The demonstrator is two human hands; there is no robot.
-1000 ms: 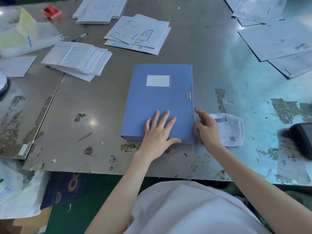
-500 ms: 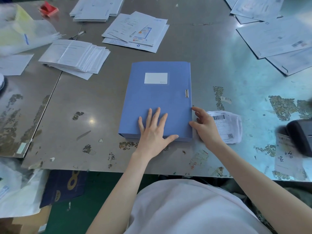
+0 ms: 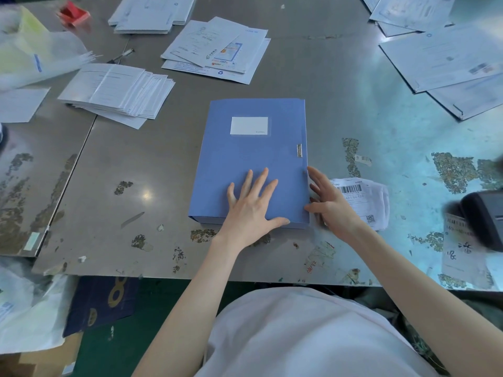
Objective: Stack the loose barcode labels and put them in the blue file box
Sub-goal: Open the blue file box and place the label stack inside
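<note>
The blue file box (image 3: 250,156) lies flat and closed in the middle of the metal table (image 3: 340,104), its clasp on the right edge. My left hand (image 3: 251,206) rests palm down with spread fingers on the lid's near part. My right hand (image 3: 329,204) touches the box's right edge with fingers apart and holds nothing. A small pile of barcode labels (image 3: 364,198) lies on the table just right of that hand, partly hidden by it. One tiny barcode sticker (image 3: 363,159) sits further back.
A fanned stack of white papers (image 3: 119,93) lies at the back left and loose printed sheets (image 3: 217,50) behind the box. Large documents (image 3: 446,58) fill the back right. A dark device (image 3: 484,216) sits at the right edge on a handwritten slip (image 3: 460,251).
My right hand's fingers have straightened and spread along the box's right edge. The left hand and the box stay put; the view has shifted slightly.
</note>
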